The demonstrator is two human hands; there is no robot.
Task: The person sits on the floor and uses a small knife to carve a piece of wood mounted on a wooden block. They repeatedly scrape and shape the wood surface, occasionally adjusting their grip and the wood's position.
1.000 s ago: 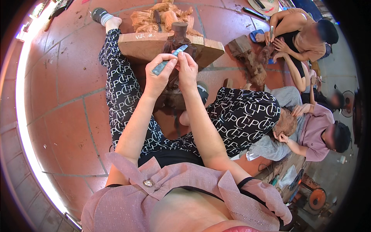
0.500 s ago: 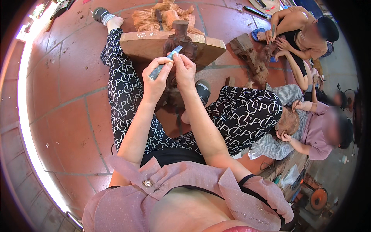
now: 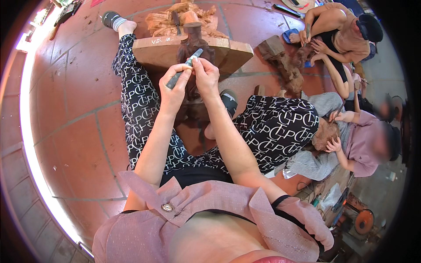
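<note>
Around the frame's upper centre, the blue-grey strip (image 3: pixel 174 80), pinched by left hand (image 3: pixel 175 90) and right hand (image 3: pixel 207 79), has been rolled narrower, seemingly handled rather than pressed against the dark carving (image 3: pixel 204 49).

Bright light, white glare left of the tiled floor (image 3: pixel 79 131), fisheye-bent edges.

Two grips (image 3: pixel 174 85) (image 3: pixel 206 78), one blue-grey tool (image 3: pixel 173 81), one thick board (image 3: pixel 153 51), at least three co-workers (image 3: pixel 353 44) (image 3: pixel 366 147) (image 3: pixel 387 108)
</note>
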